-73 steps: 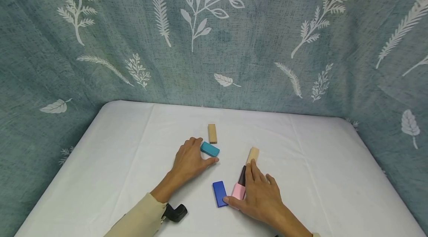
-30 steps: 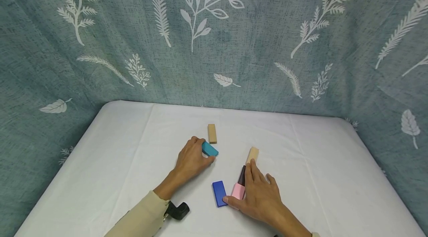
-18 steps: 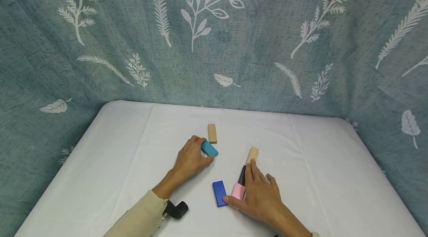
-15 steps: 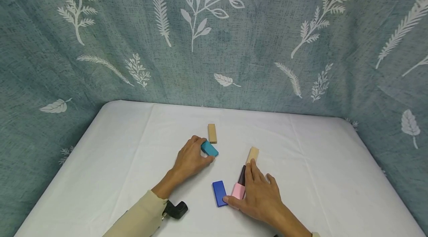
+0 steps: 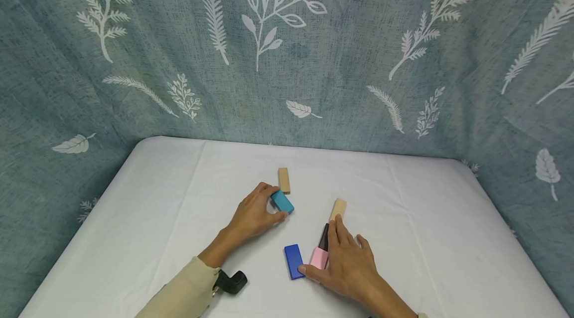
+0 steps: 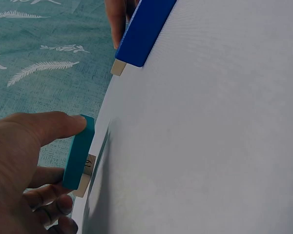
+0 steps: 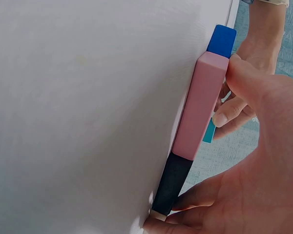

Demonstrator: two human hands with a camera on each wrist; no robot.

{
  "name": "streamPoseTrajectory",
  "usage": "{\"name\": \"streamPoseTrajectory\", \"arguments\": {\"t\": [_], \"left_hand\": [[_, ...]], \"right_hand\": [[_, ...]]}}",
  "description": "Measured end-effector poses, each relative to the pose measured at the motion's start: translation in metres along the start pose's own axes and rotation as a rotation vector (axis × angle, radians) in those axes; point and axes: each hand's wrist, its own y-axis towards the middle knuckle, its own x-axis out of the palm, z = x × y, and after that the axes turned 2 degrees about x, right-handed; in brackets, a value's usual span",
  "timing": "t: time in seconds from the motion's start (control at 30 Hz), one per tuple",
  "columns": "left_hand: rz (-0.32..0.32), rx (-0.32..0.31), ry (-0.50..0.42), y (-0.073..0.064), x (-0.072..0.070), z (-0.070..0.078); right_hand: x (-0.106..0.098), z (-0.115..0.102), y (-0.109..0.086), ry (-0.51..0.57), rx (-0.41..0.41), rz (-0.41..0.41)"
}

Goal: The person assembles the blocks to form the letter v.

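My left hand (image 5: 255, 212) pinches a small teal block (image 5: 282, 202) between thumb and fingers. In the left wrist view the thumb lies on one end of the teal block (image 6: 79, 152). A wooden block (image 5: 284, 180) lies just beyond it, with a printed mark on its end. My right hand (image 5: 349, 258) rests with fairly straight fingers over a row. Its fingertips touch a pale wooden block (image 5: 338, 208), and its thumb touches a dark blue block (image 5: 293, 261). Between them lie a pink block (image 5: 319, 257) and a black block (image 5: 324, 238), partly covered in the head view.
A white cloth covers the table (image 5: 202, 168). Behind it hangs a blue-green curtain (image 5: 350, 59) with white leaf prints. A black device (image 5: 233, 282) sits at the left wrist, below a beige sleeve (image 5: 181, 290).
The left hand has closed from a spread pose beside the teal block to a pinch on it. The teal block has turned slightly clockwise. My right hand and the row beneath it stay put.
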Motion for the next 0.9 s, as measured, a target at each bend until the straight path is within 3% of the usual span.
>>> {"name": "streamPoseTrajectory", "arguments": {"t": [0.47, 0.9], "left_hand": [[-0.070, 0.031, -0.067, -0.006, -0.005, 0.001], [-0.091, 0.059, -0.039, -0.011, -0.008, 0.005]], "right_hand": [[0.000, 0.000, 0.000, -0.001, -0.002, 0.002], [0.000, 0.001, 0.001, -0.006, -0.002, -0.004]]}}
